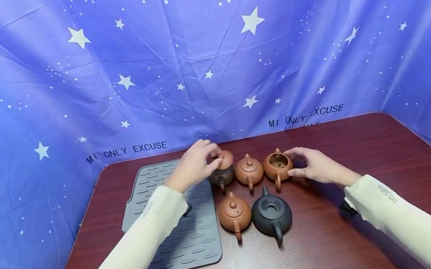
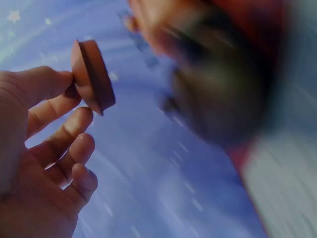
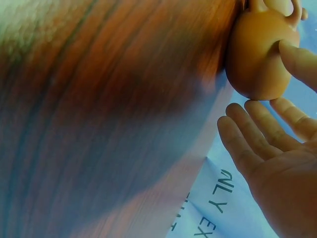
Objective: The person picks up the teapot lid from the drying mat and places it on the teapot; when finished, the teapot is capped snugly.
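Observation:
My left hand pinches a reddish-brown teapot lid by its knob, thumb against forefinger, other fingers spread. In the head view the lid hangs just above a dark brown teapot, overlapping its top. My right hand holds the side of an orange-brown teapot, thumb on one side and fingertips on the other. That teapot is lidless, its dark inside showing. Between these two pots stands another orange-brown teapot with its lid on.
Nearer me stand a lidded orange-brown teapot and a black teapot. A grey ridged drying mat lies left of the pots under my left forearm. Behind the dark red wooden table hangs a blue star-patterned cloth.

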### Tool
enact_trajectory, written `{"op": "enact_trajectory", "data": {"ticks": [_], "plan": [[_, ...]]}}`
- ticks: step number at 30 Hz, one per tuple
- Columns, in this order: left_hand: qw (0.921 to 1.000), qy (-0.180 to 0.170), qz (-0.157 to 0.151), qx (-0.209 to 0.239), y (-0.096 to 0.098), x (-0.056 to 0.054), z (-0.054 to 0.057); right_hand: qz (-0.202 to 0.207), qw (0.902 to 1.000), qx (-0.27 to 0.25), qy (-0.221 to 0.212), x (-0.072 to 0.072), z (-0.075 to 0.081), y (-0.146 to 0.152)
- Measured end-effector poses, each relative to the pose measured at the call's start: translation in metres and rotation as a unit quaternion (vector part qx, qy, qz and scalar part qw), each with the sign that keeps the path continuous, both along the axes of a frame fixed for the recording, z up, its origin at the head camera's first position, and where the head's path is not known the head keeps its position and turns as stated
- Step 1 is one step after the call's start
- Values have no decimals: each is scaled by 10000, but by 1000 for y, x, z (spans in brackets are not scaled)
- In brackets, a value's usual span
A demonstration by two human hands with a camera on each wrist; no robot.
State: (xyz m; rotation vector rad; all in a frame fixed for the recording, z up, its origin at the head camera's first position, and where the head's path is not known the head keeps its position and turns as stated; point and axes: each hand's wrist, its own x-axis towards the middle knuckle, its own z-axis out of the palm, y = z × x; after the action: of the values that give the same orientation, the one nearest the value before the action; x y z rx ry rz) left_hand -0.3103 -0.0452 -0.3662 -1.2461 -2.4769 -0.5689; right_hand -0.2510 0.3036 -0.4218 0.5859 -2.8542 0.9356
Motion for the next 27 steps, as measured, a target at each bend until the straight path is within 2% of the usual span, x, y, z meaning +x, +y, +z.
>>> {"op": "enact_trajectory", "data": {"ticks": [3, 6, 10, 13, 21, 27], "plan": [[9991, 127, -296, -270, 33, 0, 13, 4, 10000, 1, 3, 0, 1, -2], [9964, 133, -488, -677, 64, 1, 21, 3, 10000, -16, 4, 0, 2, -5], [9896, -11, -668, -1274, 98, 3, 23, 3, 10000, -53, -33, 1, 3, -6], [9851, -146, -615, -1599, 116, 3, 19, 89, 9999, -72, -64, 0, 4, -8], [9814, -685, -33, -1795, 137, 1, 9, 186, 9996, -168, -109, -4, 4, -14], [9809, -848, 71, -1748, 137, -1, 4, 245, 9994, -226, -95, -4, 4, -17]]}}
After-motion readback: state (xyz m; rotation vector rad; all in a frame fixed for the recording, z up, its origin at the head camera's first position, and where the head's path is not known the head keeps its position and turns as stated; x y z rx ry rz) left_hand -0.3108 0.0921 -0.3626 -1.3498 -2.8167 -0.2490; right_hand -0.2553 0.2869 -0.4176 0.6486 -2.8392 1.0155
